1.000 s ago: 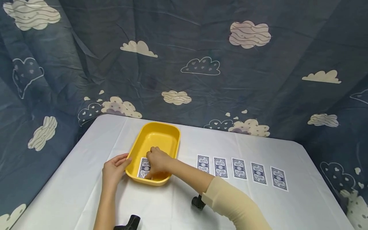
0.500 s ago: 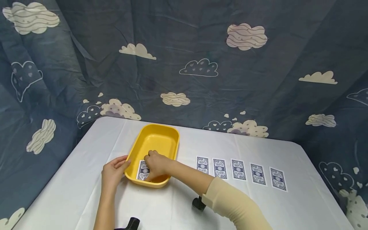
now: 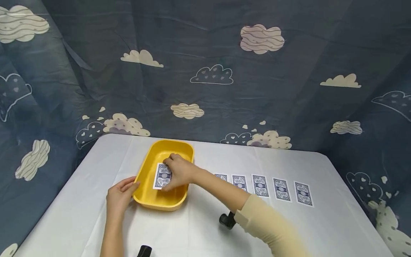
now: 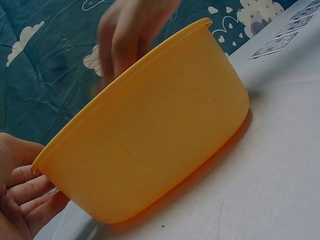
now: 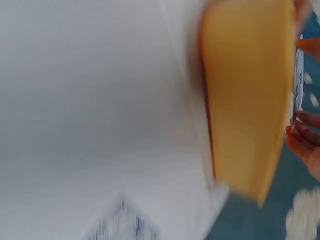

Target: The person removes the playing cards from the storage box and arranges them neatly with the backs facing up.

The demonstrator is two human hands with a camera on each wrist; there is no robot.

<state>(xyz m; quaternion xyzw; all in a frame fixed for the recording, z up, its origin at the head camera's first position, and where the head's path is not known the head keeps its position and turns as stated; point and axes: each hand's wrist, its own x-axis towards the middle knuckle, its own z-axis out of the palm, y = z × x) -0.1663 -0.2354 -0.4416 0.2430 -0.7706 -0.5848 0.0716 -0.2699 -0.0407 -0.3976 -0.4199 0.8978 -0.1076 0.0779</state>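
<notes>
My right hand (image 3: pixel 181 171) grips a blue-and-white patterned playing card (image 3: pixel 161 175) by its edges, with the patterned back up. The card is over the inside of a yellow plastic tub (image 3: pixel 154 204). In the right wrist view, the card (image 5: pixel 298 80) shows edge-on between fingers and thumb, level with the tub's rim. My left hand (image 3: pixel 118 198) pinches the tub's near left rim, thumb on top. In the left wrist view, its fingers (image 4: pixel 35 192) reach below the rim along the outer wall.
Several matching cards (image 3: pixel 259 185) lie in a row on the white-covered table (image 3: pixel 205 232), right of the tub; the right forearm partly covers the leftmost. Black wrist-camera parts (image 3: pixel 227 220) hang under the right forearm. A dark cloud-print curtain (image 3: pixel 205 43) stands behind the table.
My right hand has lifted the card from low in the tub, up and toward its middle. The left hand keeps its place on the rim. The head view has shifted slightly.
</notes>
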